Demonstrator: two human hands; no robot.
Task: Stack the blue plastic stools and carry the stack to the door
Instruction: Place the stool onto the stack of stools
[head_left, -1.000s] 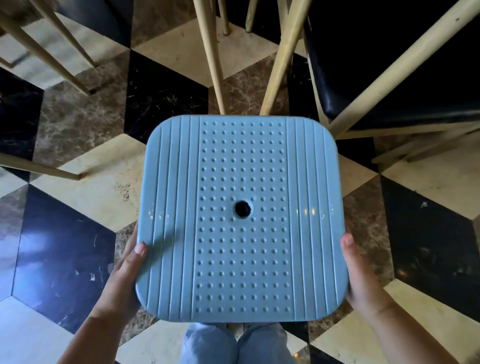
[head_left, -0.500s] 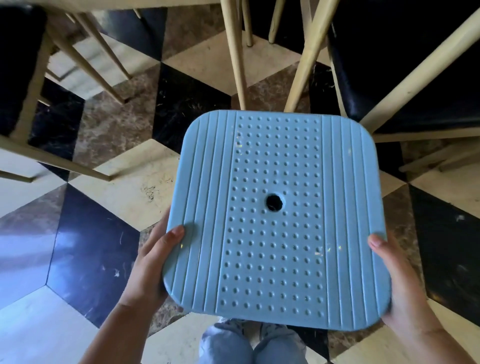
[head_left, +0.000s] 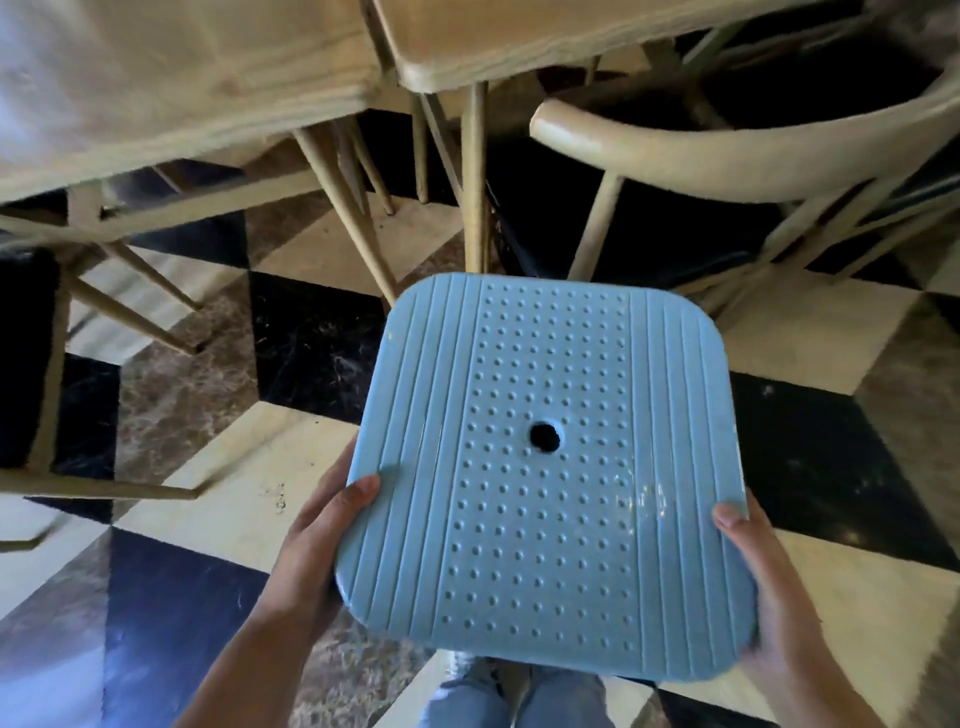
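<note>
as the view swings up since 1s ago, blue stool (head_left: 550, 467) is lifted off the floor (head_left: 260, 499), left hand (head_left: 317, 540) + right hand (head_left: 763, 582) clamped on seat edges; tabletop (head_left: 171, 78) now ahead. looks like carry phase; whether it's a stack i can't tell.

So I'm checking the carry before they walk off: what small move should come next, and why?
Probably step back and turn away from the furniture. Both the left hand and right hand already grip the blue stool by its side edges, clear of the floor, while table legs and a chair stand right ahead.
</note>
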